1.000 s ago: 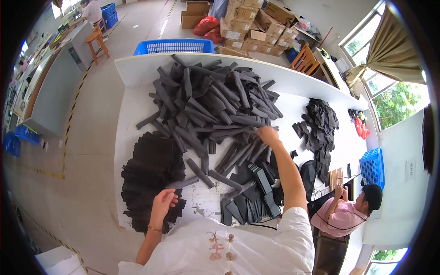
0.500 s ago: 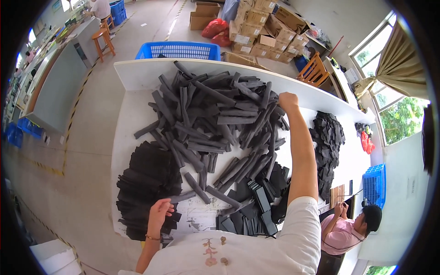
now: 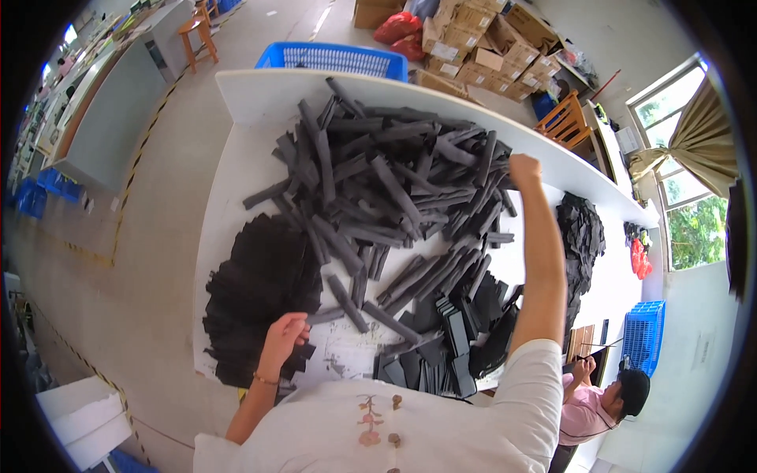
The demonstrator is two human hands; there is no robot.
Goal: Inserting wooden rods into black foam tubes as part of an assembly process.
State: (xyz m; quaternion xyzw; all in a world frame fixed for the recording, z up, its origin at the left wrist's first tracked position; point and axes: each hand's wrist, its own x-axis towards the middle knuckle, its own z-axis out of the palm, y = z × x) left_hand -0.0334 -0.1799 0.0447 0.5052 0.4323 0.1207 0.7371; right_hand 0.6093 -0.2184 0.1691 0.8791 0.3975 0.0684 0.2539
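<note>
A large heap of dark grey rolled strips (image 3: 394, 189), like narrow tubes, covers the far middle of the white table (image 3: 225, 181). My right hand (image 3: 525, 169) is closed in a fist at the heap's right edge; what its fingers hold, if anything, is hidden. Close to the near left edge, my left hand (image 3: 285, 337) has loosely bent fingers with nothing visible in them. Its fingertips are beside the end of a single loose roll (image 3: 326, 315). Left of it lies a wide stack of overlapping flat black pieces (image 3: 256, 303).
Black flat pieces and small dark blocks (image 3: 456, 335) lie before my torso. Another black stack (image 3: 579, 244) stands right of my forearm. A raised white board (image 3: 236, 98) edges the table's far side, with a blue basket (image 3: 331, 59) behind it. A person in pink (image 3: 590, 406) sits at right.
The whole view has shifted, so the table appears higher and further right. My right hand stays at the heap's right edge and my left hand stays by the loose roll.
</note>
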